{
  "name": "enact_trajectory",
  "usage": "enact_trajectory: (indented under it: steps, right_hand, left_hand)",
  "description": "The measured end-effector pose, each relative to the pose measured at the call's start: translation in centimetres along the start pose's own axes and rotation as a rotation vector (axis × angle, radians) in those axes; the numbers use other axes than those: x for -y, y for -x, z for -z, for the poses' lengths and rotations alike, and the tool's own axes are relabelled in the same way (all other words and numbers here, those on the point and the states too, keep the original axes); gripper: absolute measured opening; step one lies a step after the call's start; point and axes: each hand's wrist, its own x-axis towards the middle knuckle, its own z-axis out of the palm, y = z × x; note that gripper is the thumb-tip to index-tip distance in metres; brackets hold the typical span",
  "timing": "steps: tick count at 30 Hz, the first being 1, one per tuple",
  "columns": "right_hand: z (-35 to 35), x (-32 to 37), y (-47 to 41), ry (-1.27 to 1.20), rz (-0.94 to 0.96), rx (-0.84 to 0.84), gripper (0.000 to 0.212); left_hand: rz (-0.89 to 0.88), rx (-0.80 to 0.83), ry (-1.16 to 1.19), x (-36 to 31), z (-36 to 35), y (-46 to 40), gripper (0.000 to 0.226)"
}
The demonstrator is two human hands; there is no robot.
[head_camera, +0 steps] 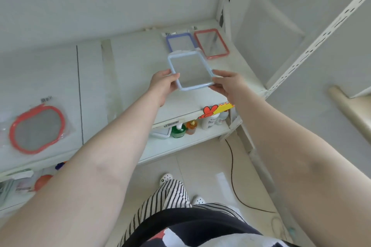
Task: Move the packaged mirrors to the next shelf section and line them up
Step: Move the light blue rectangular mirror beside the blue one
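Observation:
A light-blue rectangular packaged mirror (189,70) is held just above the right shelf section. My left hand (163,84) grips its near left corner, and my right hand (225,83) grips its near right corner. Behind it, at the back of the same section, lie a darker blue-framed mirror (179,42) and a red-framed rectangular mirror (211,43), side by side. The held mirror overlaps the blue one's near edge. On the left shelf section lies a red oval packaged mirror (37,128).
The white shelf (136,70) has a dark seam between its sections. Below it stand several bottles (191,127) on a lower shelf. A perforated white upright (313,46) rises at right. A black cable (232,166) runs across the tiled floor.

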Motion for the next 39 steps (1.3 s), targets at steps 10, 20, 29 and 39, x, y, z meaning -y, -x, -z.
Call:
enact_trajectory:
  steps: [10, 20, 29, 39]
  right_hand:
    - [-4.2, 1.6, -6.4, 0.09, -0.067, 0.241, 0.035]
    - [-9.3, -0.6, -11.5, 0.067, -0.041, 0.137, 0.038]
    - [-15.0, -1.1, -15.8, 0.231, 0.022, 0.099, 0.037]
    - [-14.6, -2.1, -16.4, 1.139, 0.336, 0.011, 0.029]
  left_hand:
    - [-0.003, -0.138, -0.045, -6.5, 5.0, -8.5, 0.027]
    - [0.005, -0.079, -0.277, -7.4, 7.1, -12.7, 0.043]
    - [-0.097, -0.179, -0.569, -5.2, 8.6, -18.1, 0.076]
    - [-0.081, -0.34, -1.141, -3.1, 7.8, -18.6, 0.091]
